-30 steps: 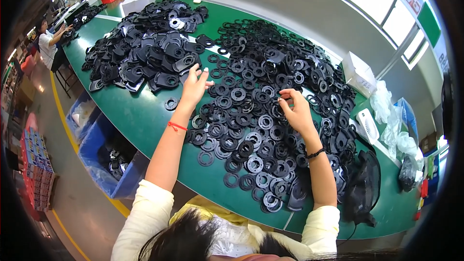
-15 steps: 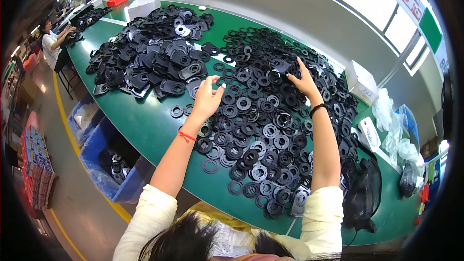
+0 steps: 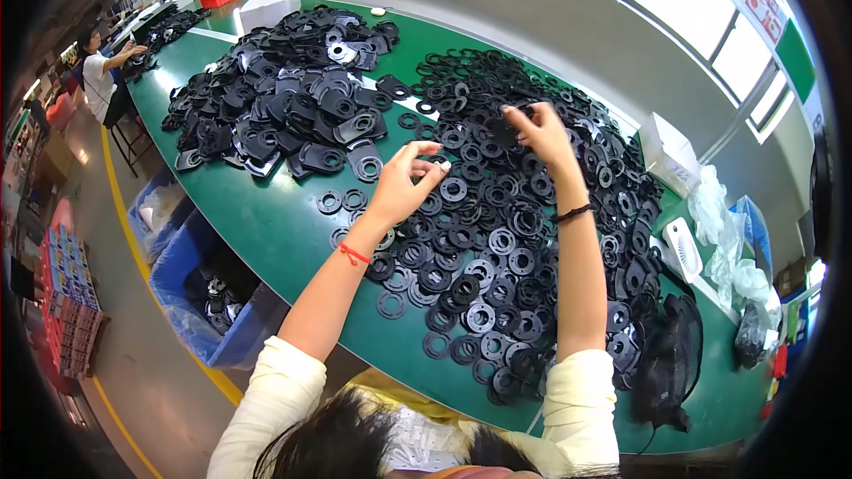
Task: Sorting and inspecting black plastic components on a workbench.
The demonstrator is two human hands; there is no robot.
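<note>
My left hand (image 3: 410,184), with a red cord at the wrist, hovers over the left edge of a spread of flat black rings (image 3: 501,240). Its fingers are half curled, thumb and forefinger apart; a dark ring shows between their tips, but I see no firm grip. Higher and to the right, my right hand (image 3: 543,137), wearing a dark band, pinches a black piece (image 3: 502,131) above the rings. That piece blends into the pile and its outline is hard to make out. A heap of black plates with round holes (image 3: 293,111) lies left of the rings.
White boxes stand at the back (image 3: 269,7) and right (image 3: 667,155) of the green table (image 3: 266,239). A black mesh bag (image 3: 667,359) lies at the right, near clear plastic bags (image 3: 710,204). Blue lined bins (image 3: 200,288) sit below the left edge. Another person (image 3: 99,80) works far left.
My left hand has moved right, over the rings. My right hand has come left and its fingers have drawn together around the black piece.
</note>
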